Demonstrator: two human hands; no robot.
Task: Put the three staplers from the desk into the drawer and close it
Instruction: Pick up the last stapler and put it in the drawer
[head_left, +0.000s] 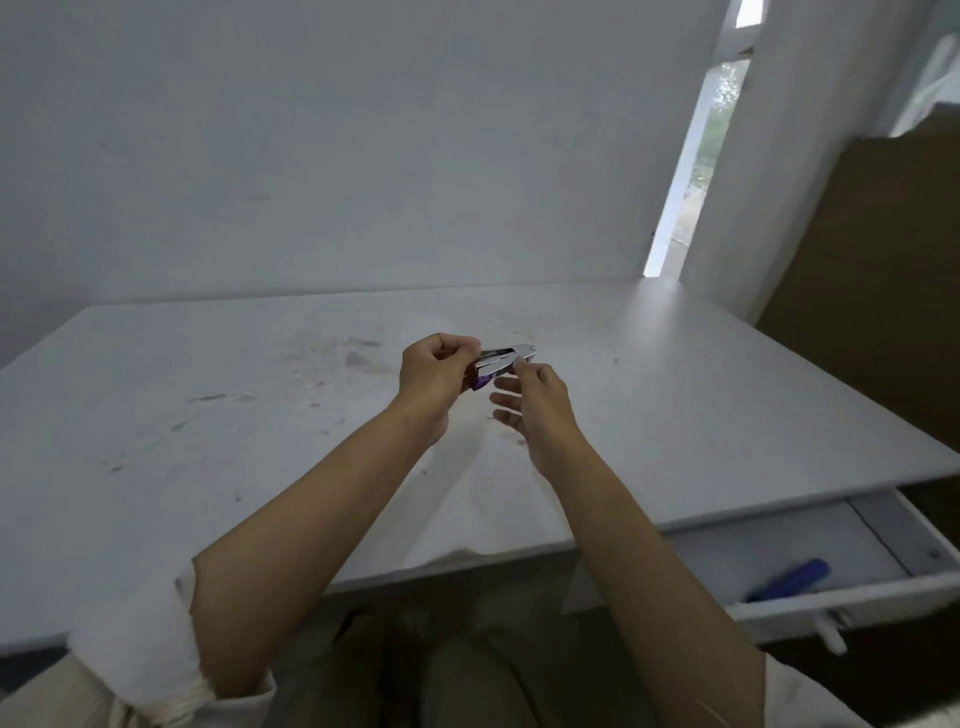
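Note:
My left hand (434, 376) is closed around the back end of a small stapler (501, 359) with a shiny metal top and a purple base, held just above the middle of the white desk (208, 415). Beside it, my right hand (535, 405) touches the stapler's metal front with thumb and forefinger while its other fingers stay spread. At the lower right the white drawer (883, 587) stands pulled open under the desk edge. A blue stapler (789, 579) lies inside it, blurred. No third stapler shows in this view.
The desk top is scuffed with grey marks and backs onto a white wall. A brown cardboard panel (883, 286) stands at the desk's right side. The drawer's small white handle (831, 631) sticks out toward me. My lap sits below the desk edge.

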